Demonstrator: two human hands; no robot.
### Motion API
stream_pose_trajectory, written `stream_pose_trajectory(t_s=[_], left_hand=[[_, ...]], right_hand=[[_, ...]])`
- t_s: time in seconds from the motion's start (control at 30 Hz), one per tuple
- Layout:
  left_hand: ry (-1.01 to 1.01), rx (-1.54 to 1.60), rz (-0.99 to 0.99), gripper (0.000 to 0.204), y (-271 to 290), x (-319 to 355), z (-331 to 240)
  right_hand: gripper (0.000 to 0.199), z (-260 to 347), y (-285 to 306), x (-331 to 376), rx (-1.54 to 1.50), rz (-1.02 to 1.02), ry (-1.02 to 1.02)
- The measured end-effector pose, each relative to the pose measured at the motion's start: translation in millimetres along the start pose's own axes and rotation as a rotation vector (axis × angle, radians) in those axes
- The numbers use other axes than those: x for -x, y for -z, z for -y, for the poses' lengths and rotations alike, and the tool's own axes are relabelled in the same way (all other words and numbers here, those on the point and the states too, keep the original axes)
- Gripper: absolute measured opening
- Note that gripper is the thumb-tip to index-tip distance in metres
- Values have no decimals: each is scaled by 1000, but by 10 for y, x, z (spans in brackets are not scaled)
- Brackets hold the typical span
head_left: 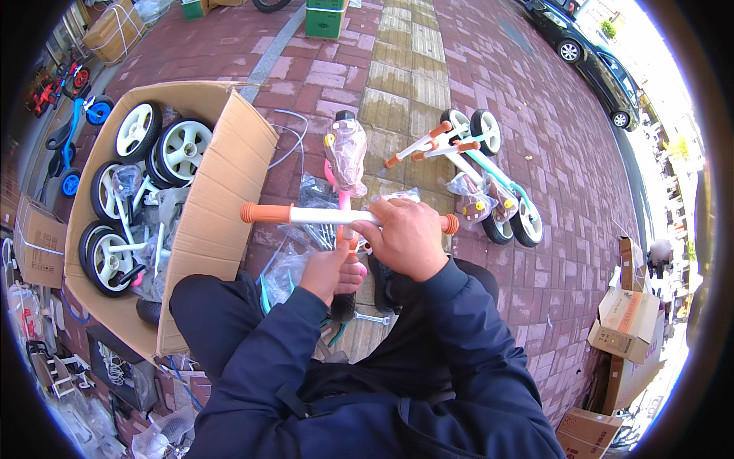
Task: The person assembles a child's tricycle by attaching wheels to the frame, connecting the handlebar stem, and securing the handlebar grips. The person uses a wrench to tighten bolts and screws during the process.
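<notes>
A small pink balance bike [345,172], partly wrapped in clear plastic, stands in front of me on the brick paving. Its white handlebar [321,216] with orange grips runs crosswise. My right hand [405,237] is closed over the bar near its right grip. My left hand [330,271] grips the pink stem just below the bar, thumb up. Both sleeves are dark blue.
A big open cardboard box [218,206] at my left holds several white wheels and frames in plastic. A white and teal balance bike [489,187] lies on its side to the right. Cardboard boxes [627,321] sit far right, dark cars [592,57] above.
</notes>
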State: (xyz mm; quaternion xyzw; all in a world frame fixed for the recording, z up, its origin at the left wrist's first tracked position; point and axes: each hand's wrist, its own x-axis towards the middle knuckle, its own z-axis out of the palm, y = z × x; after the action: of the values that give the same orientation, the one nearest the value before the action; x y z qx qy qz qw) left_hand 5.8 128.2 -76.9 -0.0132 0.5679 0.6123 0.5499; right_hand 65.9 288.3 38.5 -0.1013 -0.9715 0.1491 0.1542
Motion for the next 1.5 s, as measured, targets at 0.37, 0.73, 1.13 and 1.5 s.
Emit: stream_pose_trajectory(t_s=[0.37, 0.73, 1.13, 1.5], left_hand=[[78, 899, 418, 40, 4, -157, 233], [112, 34, -32, 58, -40, -1, -6], [105, 1172, 585, 46, -8, -212, 384], [-72, -276, -172, 45, -53, -78, -89]], right_hand=[[33, -29, -13, 16, 25, -3, 20], [37, -8, -20, 24, 7, -49, 6], [33, -14, -17, 16, 21, -17, 15], [34, -23, -2, 24, 18, 28, -29]])
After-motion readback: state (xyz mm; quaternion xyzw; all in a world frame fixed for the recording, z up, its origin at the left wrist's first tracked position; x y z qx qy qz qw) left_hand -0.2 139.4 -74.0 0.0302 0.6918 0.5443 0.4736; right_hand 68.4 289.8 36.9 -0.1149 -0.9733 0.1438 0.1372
